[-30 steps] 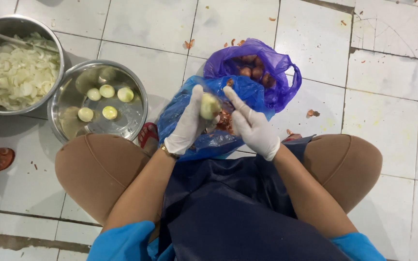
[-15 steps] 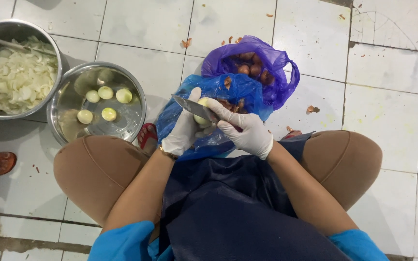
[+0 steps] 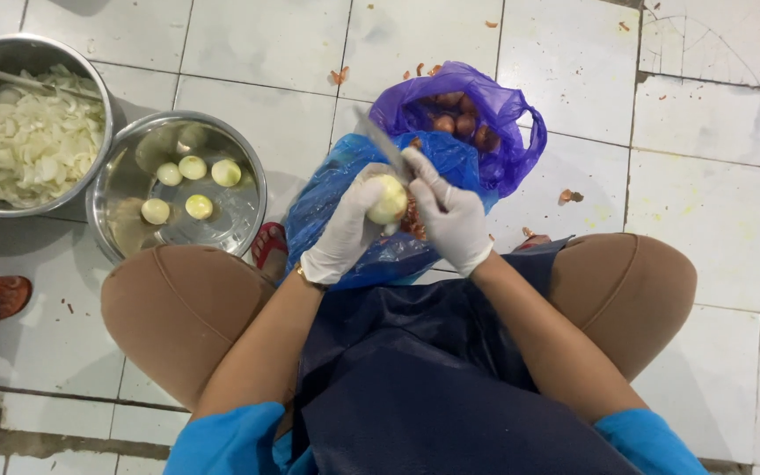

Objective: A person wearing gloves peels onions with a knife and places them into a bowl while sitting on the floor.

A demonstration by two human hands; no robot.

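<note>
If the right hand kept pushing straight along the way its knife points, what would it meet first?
The right hand aims the steel knife up and to the left, so past the blue plastic bag it would likely meet bare white floor tile; depth is unclear.

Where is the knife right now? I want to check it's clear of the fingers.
In the head view the knife is in the right hand, blade angled up-left above the peeled onion held in the left hand, over the blue bag.
</note>
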